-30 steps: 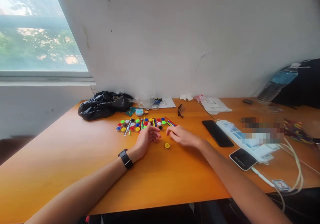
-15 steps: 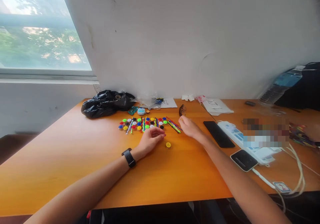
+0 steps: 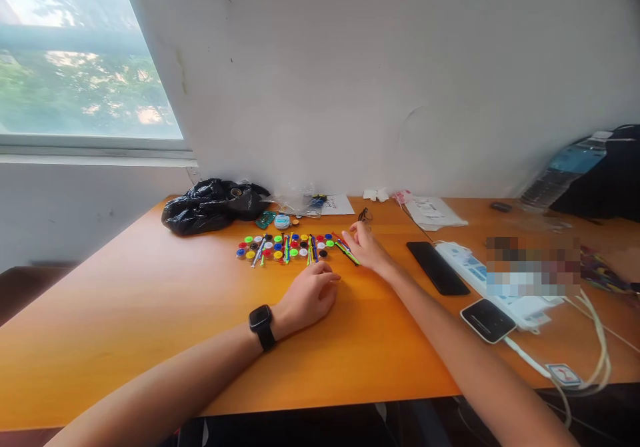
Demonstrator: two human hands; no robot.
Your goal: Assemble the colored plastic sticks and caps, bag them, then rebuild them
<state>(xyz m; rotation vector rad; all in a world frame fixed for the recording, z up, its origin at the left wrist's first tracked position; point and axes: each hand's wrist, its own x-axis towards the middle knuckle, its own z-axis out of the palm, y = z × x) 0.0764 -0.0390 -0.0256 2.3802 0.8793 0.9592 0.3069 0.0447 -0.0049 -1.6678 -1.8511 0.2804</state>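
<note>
My left hand [image 3: 309, 297], wearing a black watch [image 3: 261, 318], rests low on the table with its fingers curled inward. What its fingertips hold, if anything, is hidden; the yellow disc seen earlier there is out of sight. My right hand [image 3: 369, 248] is over the right end of the coloured pieces, fingers bent and slightly apart, nothing visible in them. Just beside its fingertips lie thin coloured sticks [image 3: 347, 250] in red, green and blue. To their left are several small round button-like discs [image 3: 278, 247] in many colours, with bundles of sticks [image 3: 287, 248] between them.
At the back stand a black plastic bag [image 3: 215, 208], clear plastic wrap [image 3: 297, 202] and glasses [image 3: 367, 214]. On the right are a black phone [image 3: 438, 268], a white power strip [image 3: 493, 287], a dark white-edged device [image 3: 489, 320], cables and a tilted water bottle [image 3: 567, 170].
My left hand has moved right and toward me, over the yellow disc's place, and the disc is no longer visible. My right hand has shifted left to the sticks, its fingers loosening.
</note>
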